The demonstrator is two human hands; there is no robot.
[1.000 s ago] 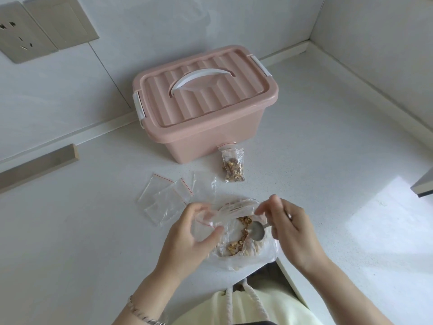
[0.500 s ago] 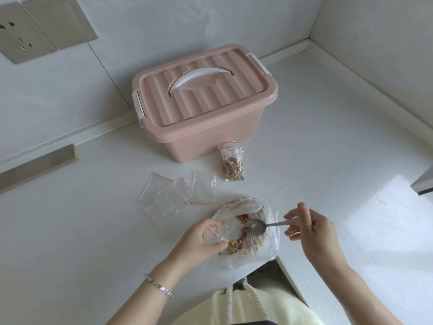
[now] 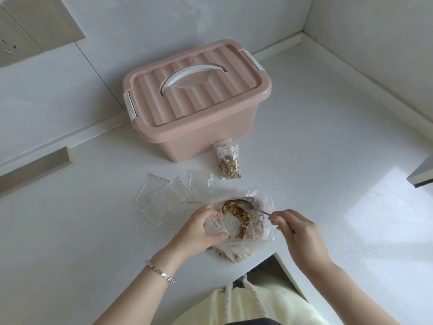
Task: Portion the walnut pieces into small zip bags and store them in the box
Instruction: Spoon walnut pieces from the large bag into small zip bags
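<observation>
Our left fingers [image 3: 216, 215] are pinching a small clear zip bag [image 3: 214, 227] with a red seal line, holding it at the near left edge of the big bag [image 3: 262, 233]. Our right hand [image 3: 297, 233] is gripping the thin handle of a metal spoon [image 3: 246, 204], whose bowl is lying among the walnuts [image 3: 236, 212], crumbly tan pieces heaped inside that crinkled, transparent big bag. Just left, empty bags [image 3: 161, 198] are lying flat and overlapping, glossy with red strips. Beyond, a filled bag [image 3: 229, 164] is resting with its sealed top touching the box [image 3: 199, 137]. The box is pink plastic, rectangular with rounded corners, its ribbed lid on, a white handle lying flat and white clips at both ends. We are working on a white speckled counter [image 3: 316, 160] in a corner of pale walls, sunlight patching it at right, sockets [image 3: 14, 41] at upper left. A beaded bracelet [image 3: 160, 272] is circling our left wrist.
</observation>
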